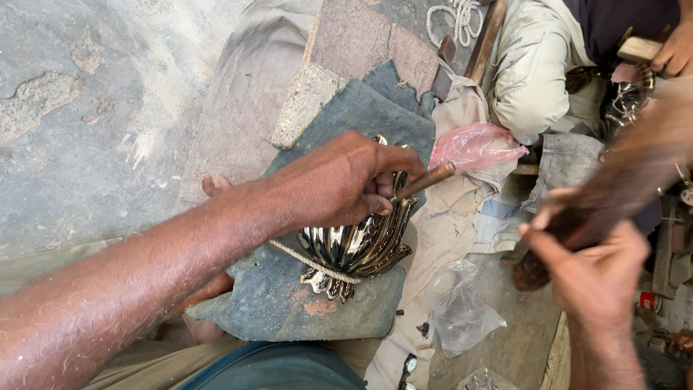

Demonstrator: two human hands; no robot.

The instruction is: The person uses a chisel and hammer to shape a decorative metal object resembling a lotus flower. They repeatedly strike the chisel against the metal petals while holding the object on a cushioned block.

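Observation:
My left hand [339, 180] is closed around a thin brownish rod-like tool [427, 178], whose tip points up to the right. The hand rests on a shiny, ribbed, gold-and-silver metal piece [357, 249] lying on a grey-blue cloth pad [361, 108]. A light rope [310, 261] runs across the metal piece. My right hand [595, 271] is raised at the right, gripping a dark wooden handle [570, 209] that is blurred by motion.
Another person in a pale jacket [534, 65] sits at the upper right, one hand [675, 50] on a wooden handle. A pink plastic bag [473, 144], clear bags [458, 307], a coil of rope [455, 18] and rough concrete floor [94, 108] surround the pad.

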